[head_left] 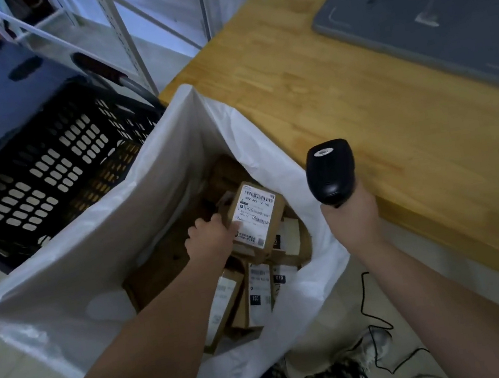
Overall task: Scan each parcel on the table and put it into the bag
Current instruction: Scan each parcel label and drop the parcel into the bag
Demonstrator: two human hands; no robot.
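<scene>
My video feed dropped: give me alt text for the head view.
The left hand holds a labelled parcel inside the white bag, above other parcels. The right hand grips a black scanner near the wooden table.

The fingertips of the left hand (208, 238) are hidden behind the parcel (256, 213); its small print is not readable. The right hand (352, 217) hides the handle of the scanner (331, 173). At two o'clock the grey stand (410, 19) is cut by the edge.
</scene>
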